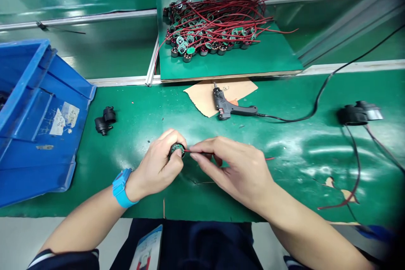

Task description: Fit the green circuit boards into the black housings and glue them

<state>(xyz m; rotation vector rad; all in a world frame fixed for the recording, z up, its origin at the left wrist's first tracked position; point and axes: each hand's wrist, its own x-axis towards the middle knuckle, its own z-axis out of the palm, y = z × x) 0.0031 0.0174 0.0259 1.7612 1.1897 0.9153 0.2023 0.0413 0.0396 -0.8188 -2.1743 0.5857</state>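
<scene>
My left hand (164,158), with a blue band (122,186) on its wrist, is closed around a small round black part with a green circuit board (177,149) facing up. The thumb presses on the board's edge. From the board a red wire (186,150) runs to the right. My right hand (234,164) pinches that wire between thumb and forefinger, close to the board. The wire's red end sticks out past the right hand's knuckles; its middle is hidden behind the fingers.
A glue gun (236,108) lies on cardboard (199,97), its black cable trailing right. Behind, a raised green shelf (230,67) bears many wired boards (205,38). A blue bin (63,135) and black fittings (105,121) are left; black parts with wires (352,115) lie right.
</scene>
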